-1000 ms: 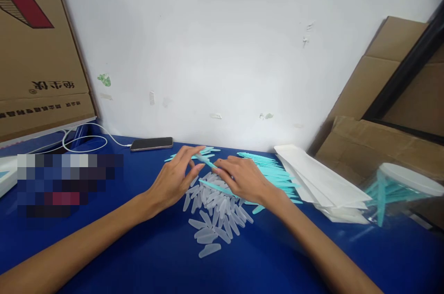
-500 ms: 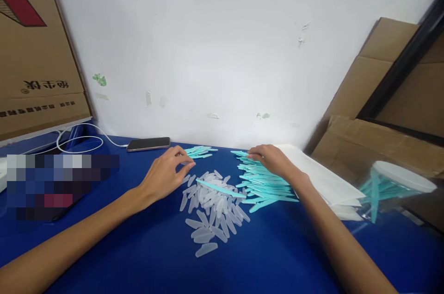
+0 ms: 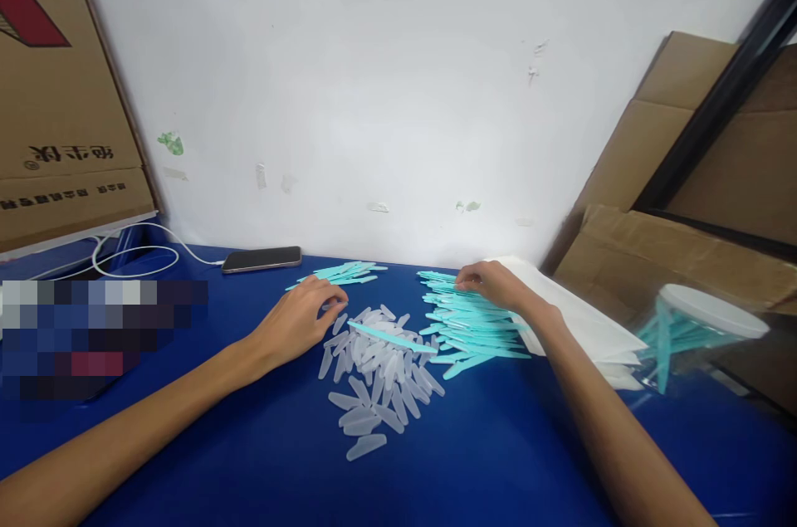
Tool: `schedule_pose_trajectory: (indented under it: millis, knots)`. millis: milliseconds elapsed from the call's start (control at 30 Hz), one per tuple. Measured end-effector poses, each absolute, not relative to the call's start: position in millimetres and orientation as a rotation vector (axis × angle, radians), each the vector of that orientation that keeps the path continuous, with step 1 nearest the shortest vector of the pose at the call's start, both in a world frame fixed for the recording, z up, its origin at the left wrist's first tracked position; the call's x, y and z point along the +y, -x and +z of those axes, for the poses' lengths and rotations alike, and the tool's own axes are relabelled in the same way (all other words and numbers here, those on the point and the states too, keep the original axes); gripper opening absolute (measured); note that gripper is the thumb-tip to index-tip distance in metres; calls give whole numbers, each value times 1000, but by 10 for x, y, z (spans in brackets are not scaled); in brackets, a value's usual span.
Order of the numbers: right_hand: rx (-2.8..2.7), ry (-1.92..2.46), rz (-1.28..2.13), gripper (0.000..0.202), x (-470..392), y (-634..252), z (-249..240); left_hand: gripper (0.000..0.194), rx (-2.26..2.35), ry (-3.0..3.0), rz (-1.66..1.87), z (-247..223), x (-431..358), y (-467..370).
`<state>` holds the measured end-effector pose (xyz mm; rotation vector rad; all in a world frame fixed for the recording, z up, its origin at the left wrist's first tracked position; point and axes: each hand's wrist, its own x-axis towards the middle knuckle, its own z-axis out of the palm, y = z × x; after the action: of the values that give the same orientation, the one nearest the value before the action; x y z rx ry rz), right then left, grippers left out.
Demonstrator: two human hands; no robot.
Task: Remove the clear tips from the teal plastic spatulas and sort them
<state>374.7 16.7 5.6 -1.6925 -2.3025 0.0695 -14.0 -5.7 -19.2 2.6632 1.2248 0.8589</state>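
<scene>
My left hand (image 3: 305, 315) is closed in a pinch at the upper left edge of a heap of translucent white blade caps (image 3: 386, 353). What its fingertips hold, if anything, is too small to make out. My right hand (image 3: 489, 282) has its fingers curled down onto the far end of a pile of slim turquoise eyebrow razors (image 3: 476, 324). Whether a razor is pinched there is hidden by the fingers. One single turquoise razor (image 3: 392, 336) lies slantwise across the caps. Behind my left hand is a smaller group of turquoise razors (image 3: 345, 272).
A phone (image 3: 261, 259) with a white cable (image 3: 187, 245) lies at the back left. White sheets or bags (image 3: 560, 311) and a clear, white-lidded tub of turquoise razors (image 3: 678, 336) are at the right. Cardboard boxes (image 3: 68, 120) flank the blue table (image 3: 249, 461) against a white wall.
My left hand has drawn slightly back and down, uncovering more of the small razor group. My right hand has shifted a little right and down along the razor pile. The view has turned slightly.
</scene>
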Motion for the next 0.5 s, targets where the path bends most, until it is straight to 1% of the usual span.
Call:
schedule_pose_trajectory:
  millis: [500]
  knots:
    - [-2208,1717,-14,21,151,-3866,113,17,1303,-2585,846,-209,-70,135]
